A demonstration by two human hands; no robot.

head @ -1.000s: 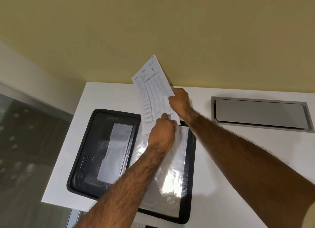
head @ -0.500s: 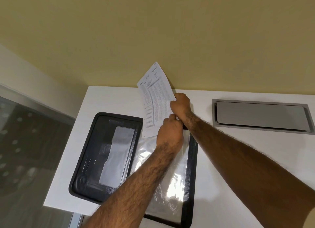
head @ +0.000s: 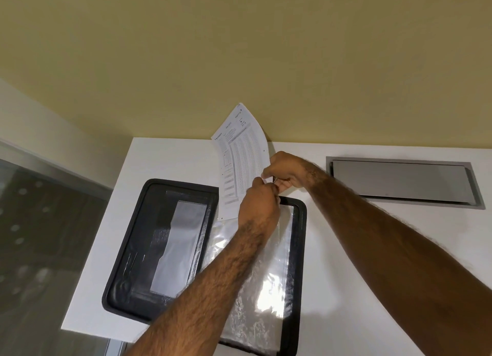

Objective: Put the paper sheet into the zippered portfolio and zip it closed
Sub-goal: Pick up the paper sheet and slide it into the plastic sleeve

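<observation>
Sheet (head: 241, 153) upright over the open portfolio's (head: 159, 186) far edge, its lower corner pinched by left hand (head: 258, 205) and right hand (head: 288, 169). Best fed straight into the sleeve (head: 269, 278), without buckling.

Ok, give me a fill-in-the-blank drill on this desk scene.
The portfolio lies ___ on the white table.
The left hand and right hand grip the paper sheet, whose top shows against the yellowish ___.
The grey hatch sits to the portfolio's ___.
Missing: open; wall; right.
</observation>
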